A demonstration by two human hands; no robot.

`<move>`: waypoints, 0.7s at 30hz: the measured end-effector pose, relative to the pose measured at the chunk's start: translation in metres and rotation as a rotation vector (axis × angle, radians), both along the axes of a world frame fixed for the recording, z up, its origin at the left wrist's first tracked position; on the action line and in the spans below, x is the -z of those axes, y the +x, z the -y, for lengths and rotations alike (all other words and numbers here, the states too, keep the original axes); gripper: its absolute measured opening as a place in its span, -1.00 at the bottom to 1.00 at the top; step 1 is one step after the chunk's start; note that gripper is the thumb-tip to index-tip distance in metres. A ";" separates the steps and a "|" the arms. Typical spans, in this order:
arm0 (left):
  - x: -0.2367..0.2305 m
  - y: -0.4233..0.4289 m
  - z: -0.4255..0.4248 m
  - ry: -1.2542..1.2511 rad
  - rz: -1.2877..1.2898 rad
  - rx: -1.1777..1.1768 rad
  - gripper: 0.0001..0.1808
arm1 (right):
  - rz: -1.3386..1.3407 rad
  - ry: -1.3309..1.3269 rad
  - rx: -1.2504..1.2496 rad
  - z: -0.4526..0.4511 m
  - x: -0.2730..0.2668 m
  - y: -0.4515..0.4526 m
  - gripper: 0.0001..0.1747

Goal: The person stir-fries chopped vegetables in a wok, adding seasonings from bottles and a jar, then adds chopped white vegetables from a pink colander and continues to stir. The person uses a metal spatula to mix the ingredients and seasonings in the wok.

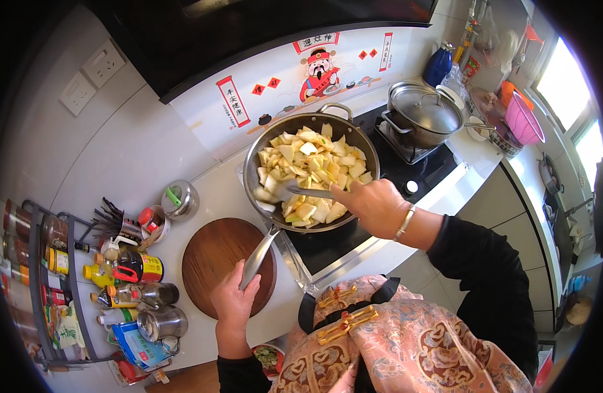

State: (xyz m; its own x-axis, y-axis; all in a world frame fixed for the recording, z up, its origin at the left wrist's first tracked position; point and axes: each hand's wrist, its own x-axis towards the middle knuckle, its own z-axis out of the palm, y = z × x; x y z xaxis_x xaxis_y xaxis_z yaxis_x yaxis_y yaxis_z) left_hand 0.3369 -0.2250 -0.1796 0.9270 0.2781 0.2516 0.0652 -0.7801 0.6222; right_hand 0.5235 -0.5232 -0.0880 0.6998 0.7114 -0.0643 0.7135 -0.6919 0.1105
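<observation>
A deep metal frying pan (pixel 251 162) rests on the left side of the black glass hob, full of pale, chopped vegetable slices (pixel 308 164), a few with green edges. My left hand (pixel 237 292) grips the pan's long metal handle (pixel 259 256) near its end, over the round wooden board. In my right hand (pixel 375 206) is a metal spatula (pixel 308 190), reaching leftward into the pan. Its blade looks blurred among the slices at the pan's left side.
Left of the pan lies a round wooden cutting board (pixel 222 265). Bottles (pixel 141 267) and a spice rack (pixel 36 275) crowd the far left. A lidded pot (pixel 421 113) sits on the right burner. Above hangs a black range hood (pixel 262 29). A pink basket (pixel 522 120) stands far right.
</observation>
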 end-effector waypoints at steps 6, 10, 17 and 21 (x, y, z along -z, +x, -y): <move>0.003 -0.001 0.000 -0.033 -0.035 -0.007 -0.49 | -0.018 0.050 0.039 0.051 -0.046 -0.006 -0.47; 0.004 0.000 -0.001 -0.069 -0.030 -0.001 -0.48 | -0.099 0.108 0.145 0.083 -0.093 -0.022 -0.51; 0.006 0.000 -0.002 -0.078 0.000 0.003 -0.47 | -0.048 -0.118 0.192 0.072 -0.050 -0.020 -0.58; 0.004 0.001 -0.003 -0.040 0.014 0.016 -0.46 | 0.050 -0.015 0.218 0.055 -0.009 0.003 -0.57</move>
